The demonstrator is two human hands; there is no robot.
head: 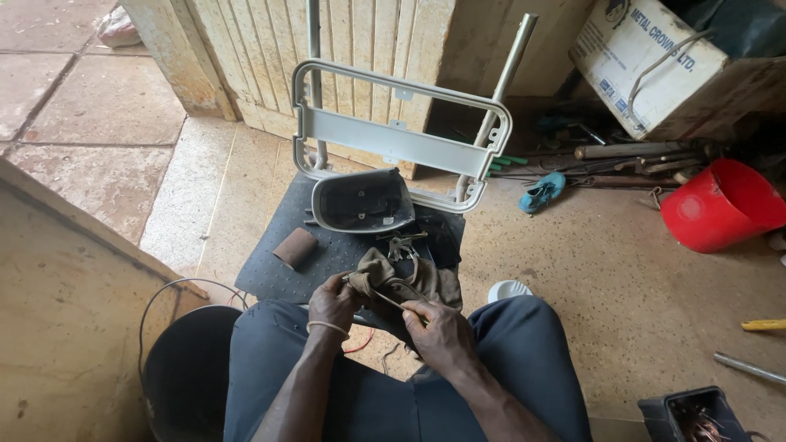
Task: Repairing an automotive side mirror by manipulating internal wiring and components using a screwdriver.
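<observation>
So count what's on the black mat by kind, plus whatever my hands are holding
Grey frame: 1
Mirror housing: 1
Brown block: 1
Keys: 1 bunch
Rag, gripped by left hand: 1
Thin rod, held by right hand: 1
Total: 6

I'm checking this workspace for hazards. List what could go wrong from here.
1. The thin rod pinched between the left hand and right hand over the brown cloth could slip and jab a finger.
2. The grey metal frame only leans against the wooden door; a knock could tip it toward the hands.
</observation>
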